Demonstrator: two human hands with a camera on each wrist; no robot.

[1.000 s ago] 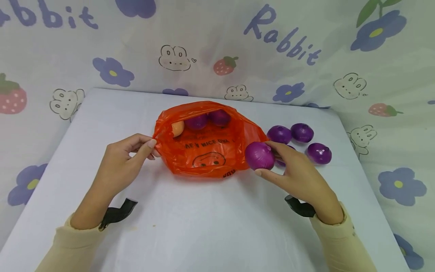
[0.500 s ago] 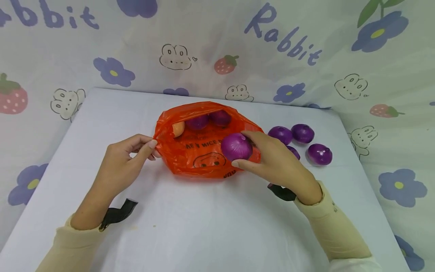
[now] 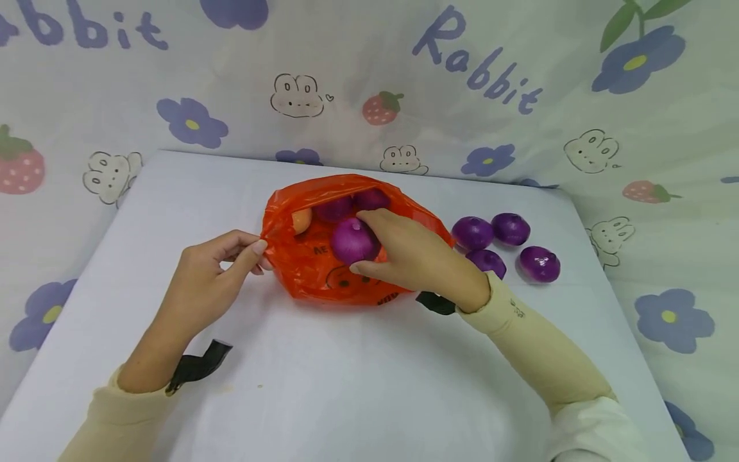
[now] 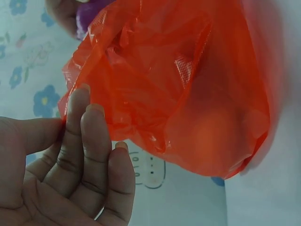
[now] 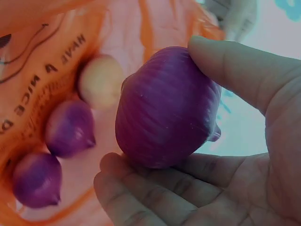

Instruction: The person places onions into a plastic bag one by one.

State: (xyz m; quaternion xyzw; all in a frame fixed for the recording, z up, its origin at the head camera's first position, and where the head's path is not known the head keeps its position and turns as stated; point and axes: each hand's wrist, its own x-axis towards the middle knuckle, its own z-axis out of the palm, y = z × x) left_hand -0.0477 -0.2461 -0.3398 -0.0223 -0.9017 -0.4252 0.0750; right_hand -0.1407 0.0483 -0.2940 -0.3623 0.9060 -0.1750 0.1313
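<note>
Left of centre, the left hand (image 3: 210, 276) is pinching the red plastic bag (image 3: 291, 279). At centre, the right hand (image 3: 417, 251), having swept leftward, is now gripping a purple onion (image 3: 351, 241) over the bag's mouth, bringing it nearer the contents. A round orange object (image 3: 301, 221) is sitting half-hidden inside; the right sleeve (image 3: 537, 343) is overlapping a loose onion (image 3: 487, 260).

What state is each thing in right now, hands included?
Red bag, mouth open.
Left hand, pinching the bag's edge.
Right hand, gripping the held onion.
Held onion, at the bag's mouth, not yet released.
Two bagged onions, side by side inside.
Pale round item, inside the bag beside them.
Four other onions, lying on the white table, right of the bag.
</note>
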